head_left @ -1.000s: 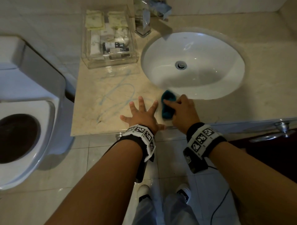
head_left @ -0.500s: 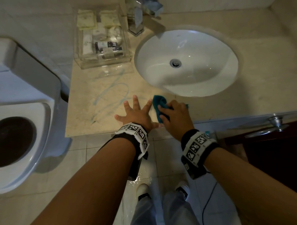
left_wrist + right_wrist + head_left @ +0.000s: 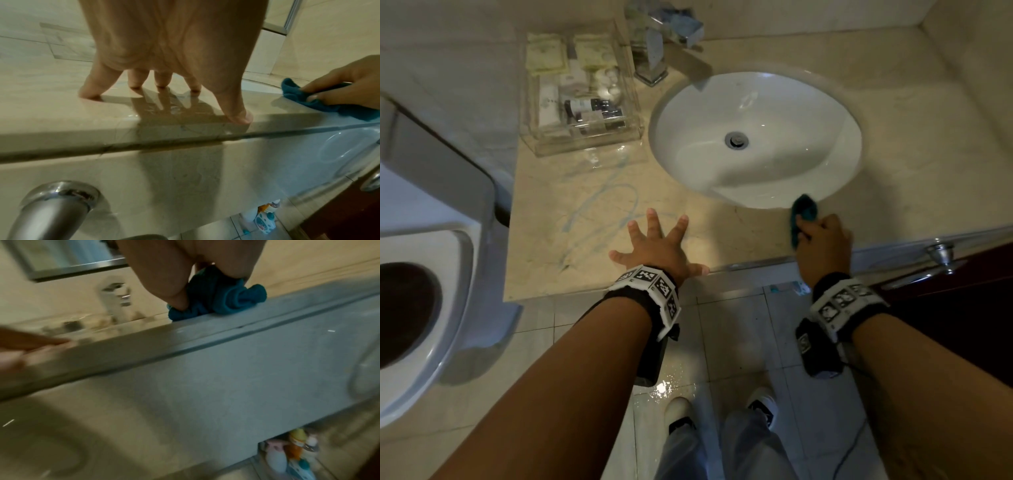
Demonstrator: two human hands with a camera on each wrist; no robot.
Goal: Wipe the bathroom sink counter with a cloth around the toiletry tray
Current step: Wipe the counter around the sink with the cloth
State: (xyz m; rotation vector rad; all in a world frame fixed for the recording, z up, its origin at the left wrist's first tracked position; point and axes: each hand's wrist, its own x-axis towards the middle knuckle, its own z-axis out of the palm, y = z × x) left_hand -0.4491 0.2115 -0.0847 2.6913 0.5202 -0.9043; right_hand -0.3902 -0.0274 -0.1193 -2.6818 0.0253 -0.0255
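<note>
Right hand [image 3: 823, 245] clamped on bunched teal cloth [image 3: 803, 214], lower right of frame, on worktop [image 3: 739, 229] by sink rim. Left hand [image 3: 654, 250] spread flat. Soft, light, probably damp; best gripped by the bunched middle.

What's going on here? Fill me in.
A person is wiping a bathroom counter. The right hand grips a bunched teal cloth on the counter's front strip, just below the sink rim. The left hand rests spread flat on the counter, holding nothing. Bluish streaks show on the stone between that hand and the clear toiletry tray, which sits at the back left beside the faucet.
</note>
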